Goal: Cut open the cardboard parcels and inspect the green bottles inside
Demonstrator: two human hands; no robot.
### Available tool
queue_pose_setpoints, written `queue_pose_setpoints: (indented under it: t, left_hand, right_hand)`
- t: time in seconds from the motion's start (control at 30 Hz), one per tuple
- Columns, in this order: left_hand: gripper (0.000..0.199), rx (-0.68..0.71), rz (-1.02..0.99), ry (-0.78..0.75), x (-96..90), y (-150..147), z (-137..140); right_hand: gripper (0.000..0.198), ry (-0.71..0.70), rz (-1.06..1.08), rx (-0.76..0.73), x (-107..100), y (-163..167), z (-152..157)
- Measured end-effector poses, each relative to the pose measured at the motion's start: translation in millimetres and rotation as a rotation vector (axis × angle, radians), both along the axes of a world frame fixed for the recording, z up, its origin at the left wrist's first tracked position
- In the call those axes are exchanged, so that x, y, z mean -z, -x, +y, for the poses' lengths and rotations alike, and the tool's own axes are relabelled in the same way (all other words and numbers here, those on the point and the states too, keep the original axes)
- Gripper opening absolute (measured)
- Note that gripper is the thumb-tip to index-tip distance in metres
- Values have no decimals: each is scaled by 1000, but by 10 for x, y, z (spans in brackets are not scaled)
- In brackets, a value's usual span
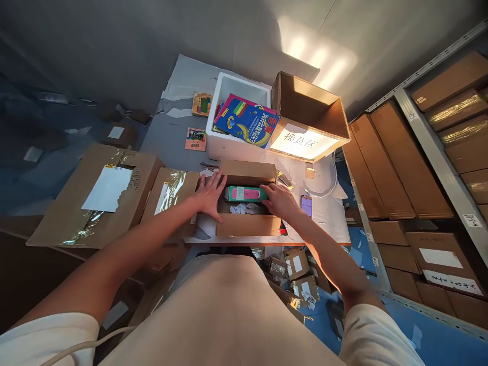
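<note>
An open cardboard box point(247, 225) lies on the table in front of me, its flaps spread. Inside it is a long green and pink box point(247, 193) with a white label, and crumpled white paper point(244, 208) beside it. My right hand point(281, 201) grips the right end of the green and pink box, its fingers closed over that end. Spread fingers of my left hand point(209, 195) rest against the left edge of the cardboard box.
Behind stand a white foam box point(244, 86) holding books and an open carton point(308, 145). Taped cartons point(95, 198) sit on the left. A phone point(306, 206) lies on the table's right. Shelves of boxes point(412, 162) line the right; parcels point(297, 264) litter the floor.
</note>
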State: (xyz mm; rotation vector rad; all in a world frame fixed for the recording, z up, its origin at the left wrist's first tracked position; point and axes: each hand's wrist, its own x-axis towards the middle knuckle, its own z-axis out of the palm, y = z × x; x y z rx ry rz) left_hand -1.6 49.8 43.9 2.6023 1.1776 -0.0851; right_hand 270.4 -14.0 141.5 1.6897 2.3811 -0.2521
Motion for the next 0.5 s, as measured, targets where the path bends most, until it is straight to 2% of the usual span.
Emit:
queue_pose_setpoints:
  t: [0.07, 0.1, 0.2, 0.27, 0.37, 0.5]
  left_hand:
    - [156, -2, 6, -4, 7, 5, -3]
    - [154, -2, 6, -7, 11, 7, -6]
    - [152, 1, 2, -15, 28, 6, -12]
    - [152, -1, 0, -19, 39, 1, -13]
    - [152, -1, -3, -21, 53, -3, -14]
    - [152, 3, -11, -16, 58, 0, -15]
  right_hand:
    - [44, 146, -67, -28, 201, 271, 187]
    - [42, 190, -142, 34, 341, 355, 267]
    - [44, 200, -272, 167, 768, 371, 449]
    - [46, 191, -297, 184, 982, 253, 530]
    - [42, 183, -277, 150, 1169, 75, 595]
    - [45, 174, -201, 95, 1201, -52, 599]
